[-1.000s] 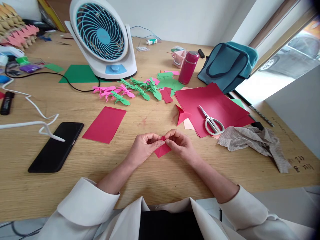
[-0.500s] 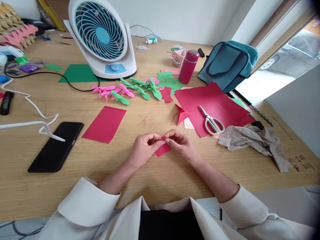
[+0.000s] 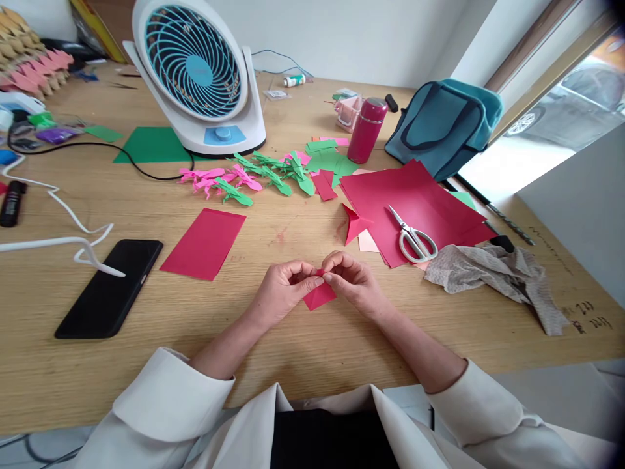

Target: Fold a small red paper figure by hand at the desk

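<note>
A small folded piece of red paper (image 3: 319, 297) is pinched between both hands, low over the middle of the table. My left hand (image 3: 287, 286) grips its upper left edge with thumb and forefinger. On the other side, my right hand (image 3: 355, 283) pinches the upper right edge, fingertips nearly touching those of the left. The fingers hide part of the paper's upper end. To the left lies a flat red paper sheet (image 3: 204, 243). A folded red paper shape (image 3: 355, 224) stands beyond the right hand, beside a stack of red sheets (image 3: 385, 189) with white-handled scissors (image 3: 414, 240) on it.
Pink and green folded paper figures (image 3: 273, 176) lie in front of a white fan (image 3: 239, 133). A black phone (image 3: 110, 290) is at left. To the right are a crumpled cloth (image 3: 481, 273), a magenta flask (image 3: 367, 133) and a teal bag (image 3: 444, 124).
The red paper has tilted slightly between the fingers, and more of its lower part shows. Both hands keep their pinch and have barely shifted.
</note>
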The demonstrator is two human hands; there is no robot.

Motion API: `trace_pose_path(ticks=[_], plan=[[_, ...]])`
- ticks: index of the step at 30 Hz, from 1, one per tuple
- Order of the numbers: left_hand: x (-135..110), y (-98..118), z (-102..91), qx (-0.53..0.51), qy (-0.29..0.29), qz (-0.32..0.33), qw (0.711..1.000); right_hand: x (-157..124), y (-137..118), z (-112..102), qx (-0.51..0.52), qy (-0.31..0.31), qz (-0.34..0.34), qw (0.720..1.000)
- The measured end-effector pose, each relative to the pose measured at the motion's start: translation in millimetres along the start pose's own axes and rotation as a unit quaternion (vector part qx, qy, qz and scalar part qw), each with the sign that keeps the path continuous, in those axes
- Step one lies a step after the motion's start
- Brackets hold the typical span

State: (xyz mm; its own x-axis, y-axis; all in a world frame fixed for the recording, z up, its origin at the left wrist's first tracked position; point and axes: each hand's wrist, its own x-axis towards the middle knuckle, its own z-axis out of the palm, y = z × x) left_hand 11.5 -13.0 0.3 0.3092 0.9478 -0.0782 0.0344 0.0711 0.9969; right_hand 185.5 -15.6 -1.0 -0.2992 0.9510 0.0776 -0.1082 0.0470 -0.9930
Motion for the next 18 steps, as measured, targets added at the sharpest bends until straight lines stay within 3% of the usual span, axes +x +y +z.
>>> trace_pose_path(ticks=[10,14,18], plan=[[0,-2,-2.4,0.06,0.014,0.066,0.996,-1,2,0,0.037,-0.029,0.022,0.999],[1,-5,-2.0,0.037,0.033,0.092,0.994,0,9,4,0.078,-0.046,0.033,0.995],[2,-6,1.3,-0.034,0.04,0.08,0.995,0,12,5,0.046,-0.031,0.041,0.998]])
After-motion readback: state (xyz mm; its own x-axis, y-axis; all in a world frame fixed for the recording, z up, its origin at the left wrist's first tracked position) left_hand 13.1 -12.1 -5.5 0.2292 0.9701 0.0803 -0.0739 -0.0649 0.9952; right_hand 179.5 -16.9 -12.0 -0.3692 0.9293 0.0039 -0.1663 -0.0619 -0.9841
